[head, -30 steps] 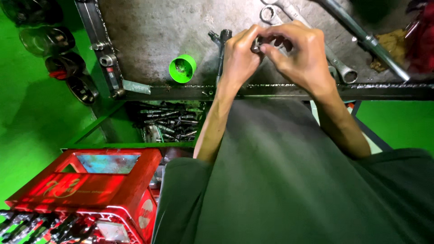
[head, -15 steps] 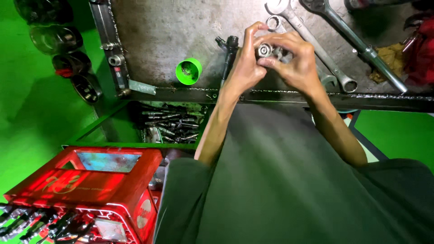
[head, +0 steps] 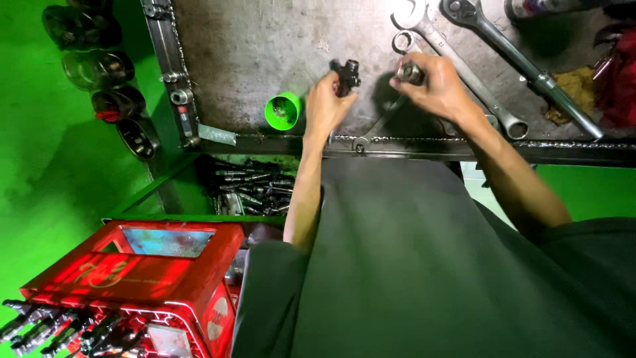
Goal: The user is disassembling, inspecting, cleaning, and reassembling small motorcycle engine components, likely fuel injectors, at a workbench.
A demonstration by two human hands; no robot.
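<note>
On bench | left hand (head: 326, 106), right hand (head: 434, 85) now apart

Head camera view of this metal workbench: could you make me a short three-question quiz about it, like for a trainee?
1. True or false: the left hand holds a small black metal part above the grey steel workbench.
2. Which thing lies nearest the left hand on the bench? A) bright green plastic cup B) red plastic crate C) yellow rag
3. Fill in: the right hand grips a small silver ____ piece in its fingers.

Key: 1 true; 2 A; 3 metal. Long silver combination wrenches lie beside the right hand.
</note>
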